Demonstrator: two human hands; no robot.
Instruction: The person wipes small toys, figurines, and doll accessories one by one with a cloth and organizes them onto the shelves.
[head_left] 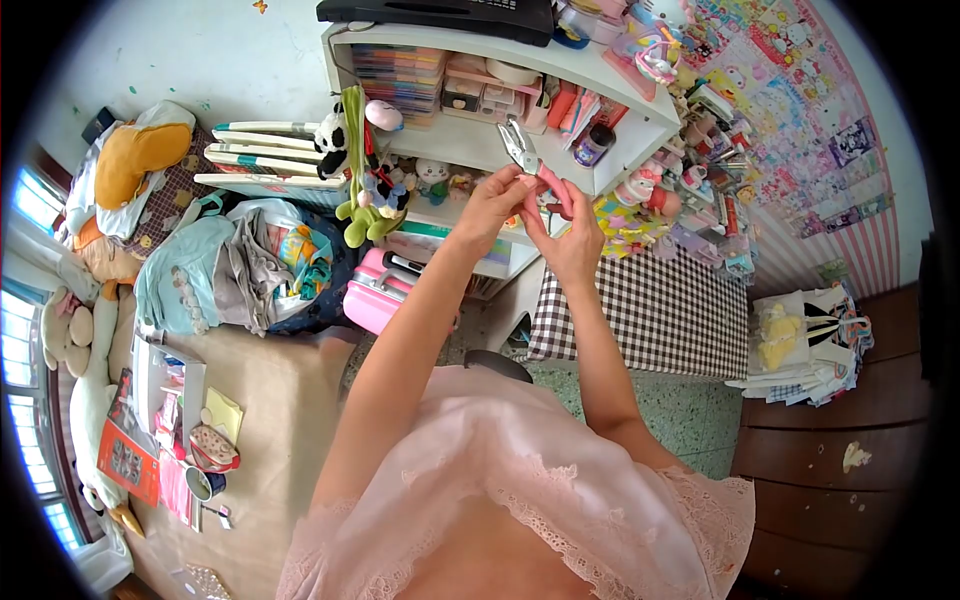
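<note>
Pink-handled pliers (541, 170) with a bright metal head are held up in mid-air before a crowded white shelf unit (640, 135), near the corner of a table under a checked cloth (650, 310). The left hand (495, 207) pinches the tool between thumb and fingers near its middle; the right hand (573, 240) has its fingers closed around the handles, which appear to stand apart at the lower end. Judging by looks, the tool is light enough for one hand but weighted toward its metal end — rigid, hard to break, with smooth metal likelier to slip than the coloured grips. Best hold: both handles well back in one palm, skin clear of the pivot and jaws.

Behind it, the shelf unit keeps clear drawers (495, 100) with small items showing inside, and a dark bottle (594, 145) with a purple label, its contents impossible to tell. A pink suitcase (375, 300) stands below, what it may hold hidden from view. At left, on a tan surface (270, 400), an open white box (150, 380) carries mostly pink odds and ends — just beside it, a patterned pouch (213, 447) and a dark-rimmed cup (205, 484).
</note>
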